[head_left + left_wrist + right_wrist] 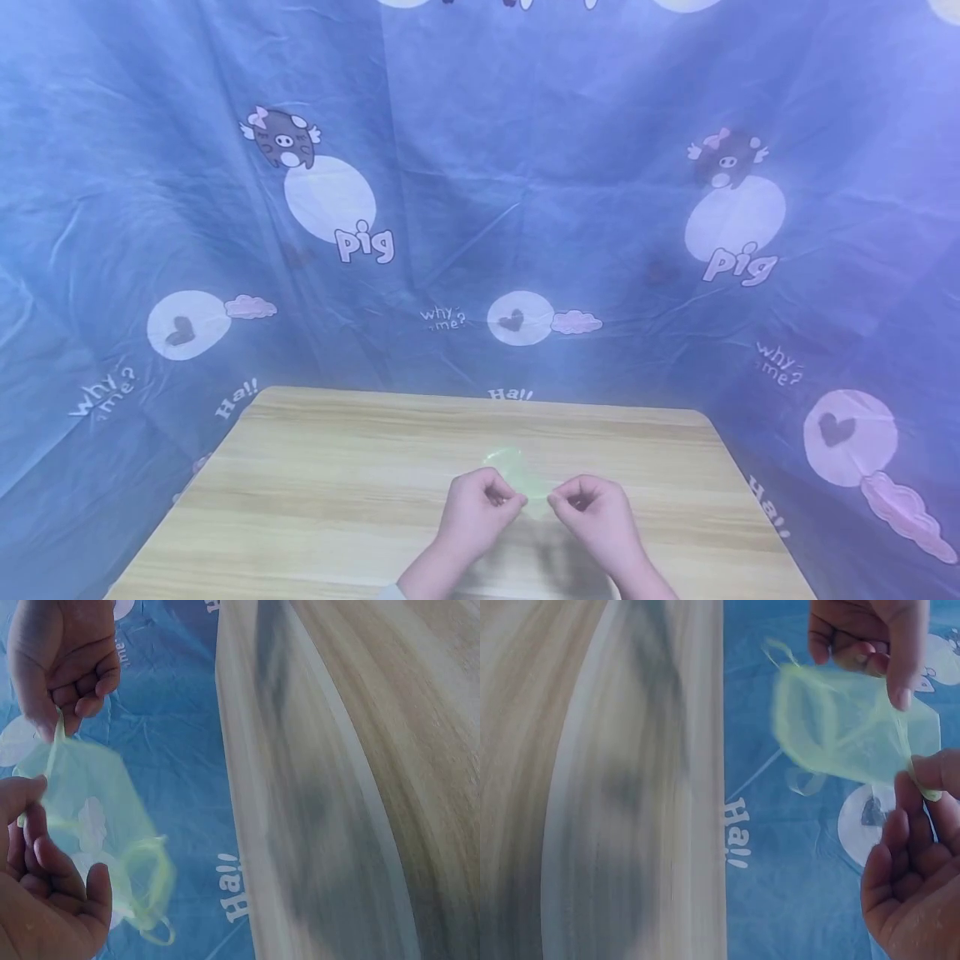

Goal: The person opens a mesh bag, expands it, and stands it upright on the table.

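Note:
A small, sheer pale-green drawstring pouch hangs between both hands above the table. My left hand pinches one part of its edge between thumb and fingertip. Close by on the right, my right hand pinches the same edge. In the left wrist view the pouch looks see-through, with thin cord loops at its far end. The left hand is nearest there, and the right hand is beyond. From the right wrist, the pouch spreads flat, its edge gathered at the right hand's fingertips.
Beneath the hands lies a light wood-grain table with rounded far corners. A blue printed cloth with pigs, hearts and lettering hangs behind it and along both sides. Shadows of the hands fall on the tabletop.

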Demonstrator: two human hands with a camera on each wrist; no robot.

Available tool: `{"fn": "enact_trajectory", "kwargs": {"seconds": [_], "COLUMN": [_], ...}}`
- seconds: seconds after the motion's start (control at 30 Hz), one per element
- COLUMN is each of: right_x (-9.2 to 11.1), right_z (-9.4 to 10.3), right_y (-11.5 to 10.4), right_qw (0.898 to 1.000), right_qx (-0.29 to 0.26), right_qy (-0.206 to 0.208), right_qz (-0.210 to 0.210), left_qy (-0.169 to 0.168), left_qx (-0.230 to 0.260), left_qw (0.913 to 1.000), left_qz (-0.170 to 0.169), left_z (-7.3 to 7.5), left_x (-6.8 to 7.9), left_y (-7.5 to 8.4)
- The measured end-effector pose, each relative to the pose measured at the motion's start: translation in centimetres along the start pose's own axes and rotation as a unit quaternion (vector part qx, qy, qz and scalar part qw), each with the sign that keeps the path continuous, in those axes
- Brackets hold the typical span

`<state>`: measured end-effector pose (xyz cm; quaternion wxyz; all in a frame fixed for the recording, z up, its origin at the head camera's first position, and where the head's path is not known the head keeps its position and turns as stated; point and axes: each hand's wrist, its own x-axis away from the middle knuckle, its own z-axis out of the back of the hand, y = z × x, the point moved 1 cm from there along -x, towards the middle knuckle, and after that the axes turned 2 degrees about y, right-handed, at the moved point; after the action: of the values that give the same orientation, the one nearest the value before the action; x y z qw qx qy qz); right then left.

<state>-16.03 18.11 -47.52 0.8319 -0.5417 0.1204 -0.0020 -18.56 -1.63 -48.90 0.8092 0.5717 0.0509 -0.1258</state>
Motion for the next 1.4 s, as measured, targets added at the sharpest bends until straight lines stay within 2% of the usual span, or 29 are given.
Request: {"fn": "enact_trajectory", "kwargs": {"seconds": [0.1,0.27,0.53,0.7,0.9,1.1,1.23,1.4], "right_x": [0.2,0.5,0.6,0.7,0.9,1.2,1.3,1.2], "right_z": [-0.3,-0.4,-0.8,-1.0,-1.1,-1.3,-1.7,-2.1], "right_y": [-0.1,-0.1,0.3,0.4,0.3,0.2,0.4,0.7], "right_qw": [1.0,0.999,0.995,0.993,0.996,0.994,0.985,0.955], "right_qx": [0.01,0.013,0.07,0.089,0.07,0.076,0.099,0.151], "right_qy": [0.021,0.037,0.037,0.041,0.036,0.058,0.081,0.129], "right_qz": [0.0,0.02,0.057,0.06,0.039,0.06,0.112,0.22], "left_qy": [0.015,0.02,0.036,0.04,0.052,0.057,0.057,0.052], "left_qx": [-0.003,-0.013,-0.09,-0.083,-0.07,-0.052,-0.066,-0.08], "left_qw": [0.9999,0.9994,0.9946,0.995,0.9952,0.9957,0.9948,0.9941], "left_qz": [-0.008,-0.026,-0.037,-0.04,-0.043,-0.05,-0.052,-0.051], "left_z": [-0.2,-0.5,-0.7,-0.8,-0.9,-1.1,-1.5,-1.8], "left_x": [0.1,0.4,0.7,0.8,0.8,1.0,1.2,1.4], "left_y": [0.1,0.3,0.1,0.2,0.4,0.5,0.5,0.2]}}
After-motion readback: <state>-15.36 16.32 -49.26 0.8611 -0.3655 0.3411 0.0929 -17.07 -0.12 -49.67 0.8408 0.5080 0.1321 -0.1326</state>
